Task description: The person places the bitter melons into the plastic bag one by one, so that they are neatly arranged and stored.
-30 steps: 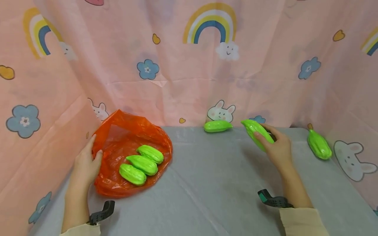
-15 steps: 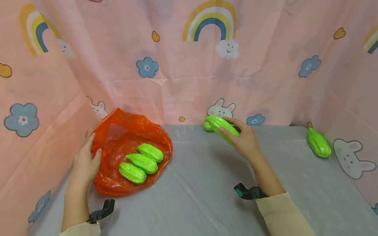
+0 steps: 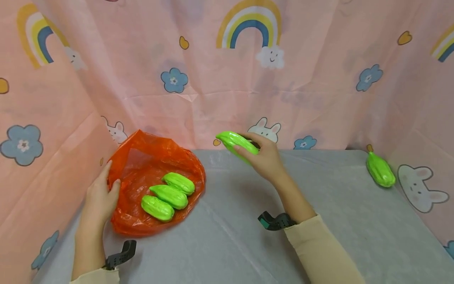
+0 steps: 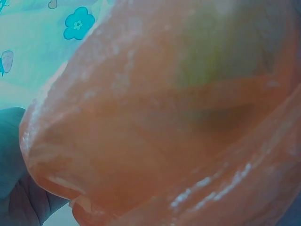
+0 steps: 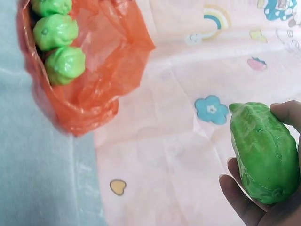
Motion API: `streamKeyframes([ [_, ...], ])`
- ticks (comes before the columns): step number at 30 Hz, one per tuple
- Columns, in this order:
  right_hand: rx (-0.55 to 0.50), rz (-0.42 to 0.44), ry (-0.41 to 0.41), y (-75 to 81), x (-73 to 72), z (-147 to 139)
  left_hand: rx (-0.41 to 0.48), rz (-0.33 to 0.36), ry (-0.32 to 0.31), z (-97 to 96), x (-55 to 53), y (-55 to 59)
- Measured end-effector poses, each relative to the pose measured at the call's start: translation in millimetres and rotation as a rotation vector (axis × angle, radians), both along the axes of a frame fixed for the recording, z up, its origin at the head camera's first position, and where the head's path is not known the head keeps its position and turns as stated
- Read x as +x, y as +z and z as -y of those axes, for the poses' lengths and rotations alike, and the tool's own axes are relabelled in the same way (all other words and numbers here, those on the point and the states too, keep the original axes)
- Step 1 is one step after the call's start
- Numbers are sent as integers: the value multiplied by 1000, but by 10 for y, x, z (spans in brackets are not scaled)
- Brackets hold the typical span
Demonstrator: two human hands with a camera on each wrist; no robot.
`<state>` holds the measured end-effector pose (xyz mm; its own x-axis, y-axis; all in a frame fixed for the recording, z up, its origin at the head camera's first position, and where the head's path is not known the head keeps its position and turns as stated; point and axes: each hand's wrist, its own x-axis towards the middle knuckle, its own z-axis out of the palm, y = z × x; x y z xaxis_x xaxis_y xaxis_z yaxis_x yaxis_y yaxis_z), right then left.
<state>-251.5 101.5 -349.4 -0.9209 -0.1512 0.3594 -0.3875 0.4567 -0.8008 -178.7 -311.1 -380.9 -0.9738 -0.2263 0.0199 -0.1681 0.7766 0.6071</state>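
Note:
My left hand [image 3: 100,201] holds the left edge of an orange-red plastic bag [image 3: 127,219], thumb at the front and fingers partly hidden behind the film. Inside the open bag, three bright green, ridged, gourd-like fruits [image 3: 169,196] lie side by side. My right hand [image 3: 264,157] grips another such green fruit [image 3: 232,141], raised above the table near the back wall, right of the bag. In the right wrist view, thumb and fingers wrap around this green fruit [image 5: 263,150]. The left wrist view is mostly filled by the bag [image 4: 117,141], with part of the left hand [image 4: 19,183] beside it.
One more green fruit [image 3: 380,169] with a brown stem lies at the table's right back corner. Another, seen earlier at the back edge, is now hidden behind the right hand. A pink printed cloth [image 3: 213,110] hangs around the grey-covered table [image 3: 213,252].
My right hand has carried the green fruit leftward across the table's back, closer to the bag. The left hand and the bag stay where they were.

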Motion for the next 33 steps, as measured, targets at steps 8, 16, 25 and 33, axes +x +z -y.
streamKeyframes([
  [8,-37,-5,78,0,-42,284,-7,-2,2,-5,-7,17],
  [16,-72,-27,162,-110,-139,568,-2,0,7,-8,3,25],
  [25,-44,-24,246,-195,-98,886,13,2,14,-2,1,18],
  [33,-59,-21,320,-265,-93,1139,8,3,8,5,-5,19],
])
